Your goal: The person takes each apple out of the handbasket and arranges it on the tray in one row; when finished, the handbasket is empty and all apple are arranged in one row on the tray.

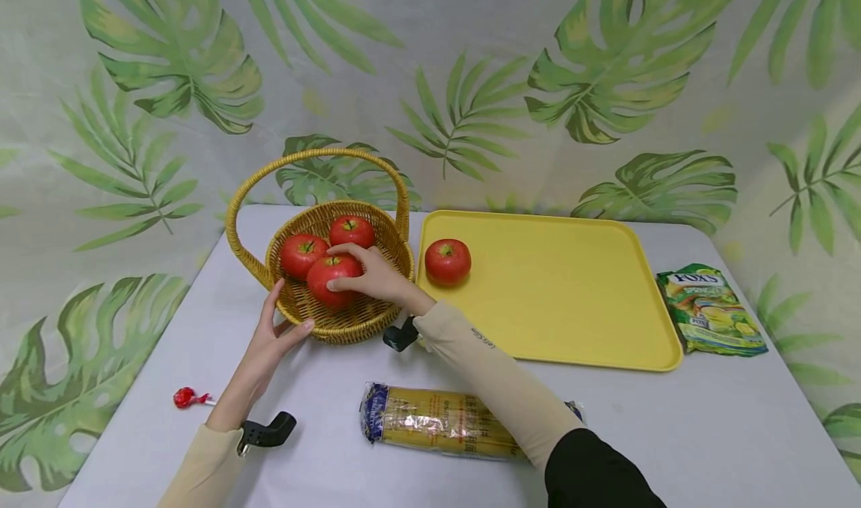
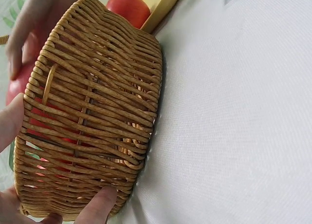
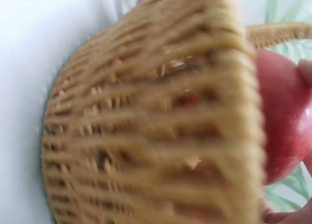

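Note:
My right hand (image 1: pixel 377 273) grips a red apple (image 1: pixel 334 278) inside the woven wicker basket (image 1: pixel 356 334), thumb on the near side and fingers over the top. Two more apples, one on the left (image 1: pixel 303 254) and one at the back (image 1: pixel 353 230), lie in the basket beside it. My left hand (image 1: pixel 265 344) holds the basket's near left side. In the left wrist view, its thumb (image 2: pixel 10 122) is at the rim and a finger (image 2: pixel 101 204) touches the outer wall low down. The right wrist view shows the gripped apple (image 3: pixel 282 119) just beyond the rim.
A yellow tray (image 1: pixel 551 291) right of the basket bears one apple (image 1: pixel 448 261). A green Fox's candy bag (image 1: pixel 713 310) lies against its right edge. A spaghetti packet (image 1: pixel 437 420) is under my right forearm. A red lollipop (image 1: pixel 184 397) lies left of my left wrist.

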Available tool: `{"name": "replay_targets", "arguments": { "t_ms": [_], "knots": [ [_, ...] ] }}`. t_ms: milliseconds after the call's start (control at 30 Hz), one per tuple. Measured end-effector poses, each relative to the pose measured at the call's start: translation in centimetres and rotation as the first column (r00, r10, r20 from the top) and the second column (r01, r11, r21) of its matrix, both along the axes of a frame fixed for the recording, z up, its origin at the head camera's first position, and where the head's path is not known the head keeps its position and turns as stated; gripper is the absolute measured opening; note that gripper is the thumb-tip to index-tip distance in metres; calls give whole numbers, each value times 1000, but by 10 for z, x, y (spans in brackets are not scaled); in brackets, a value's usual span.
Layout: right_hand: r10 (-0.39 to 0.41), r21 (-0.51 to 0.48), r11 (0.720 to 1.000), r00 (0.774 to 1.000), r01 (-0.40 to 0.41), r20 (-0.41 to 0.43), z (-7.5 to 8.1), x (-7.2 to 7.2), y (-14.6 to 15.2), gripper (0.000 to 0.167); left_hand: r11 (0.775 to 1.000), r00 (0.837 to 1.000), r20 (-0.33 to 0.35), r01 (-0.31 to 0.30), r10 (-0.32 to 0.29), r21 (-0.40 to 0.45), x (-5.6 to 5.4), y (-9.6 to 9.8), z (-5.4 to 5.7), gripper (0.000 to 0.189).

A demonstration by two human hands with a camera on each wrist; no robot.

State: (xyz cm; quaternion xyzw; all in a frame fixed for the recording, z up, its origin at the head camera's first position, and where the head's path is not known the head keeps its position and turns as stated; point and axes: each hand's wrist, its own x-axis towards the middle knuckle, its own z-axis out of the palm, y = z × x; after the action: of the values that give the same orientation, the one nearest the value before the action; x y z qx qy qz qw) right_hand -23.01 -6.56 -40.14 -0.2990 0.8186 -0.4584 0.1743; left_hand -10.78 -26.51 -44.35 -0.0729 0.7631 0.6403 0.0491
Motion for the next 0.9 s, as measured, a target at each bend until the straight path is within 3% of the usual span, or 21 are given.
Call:
{"name": "replay_targets", "arguments": {
  "t_ms": [267, 533, 667, 900],
  "knots": [
    [-7, -52, 999, 999, 5, -41, 15, -4, 30, 56, 1000, 1000, 8, -1, 1, 9, 1, 0, 1, 91],
    [-22, -179, 984, 998, 12, -54, 22, -11, 69, 56, 1000, 1000, 4, -2, 2, 7, 3, 1, 2, 91],
    [-75, -227, 972, 996, 61, -53, 22, -17, 94, 57, 1000, 1000, 3, -1, 1, 16, 2, 2, 2, 91],
    [-211, -230, 954, 977, 195, -44, 15, -29, 148, 56, 1000, 1000, 6, 0, 0, 6, 2, 2, 2, 92]
  ]
}}
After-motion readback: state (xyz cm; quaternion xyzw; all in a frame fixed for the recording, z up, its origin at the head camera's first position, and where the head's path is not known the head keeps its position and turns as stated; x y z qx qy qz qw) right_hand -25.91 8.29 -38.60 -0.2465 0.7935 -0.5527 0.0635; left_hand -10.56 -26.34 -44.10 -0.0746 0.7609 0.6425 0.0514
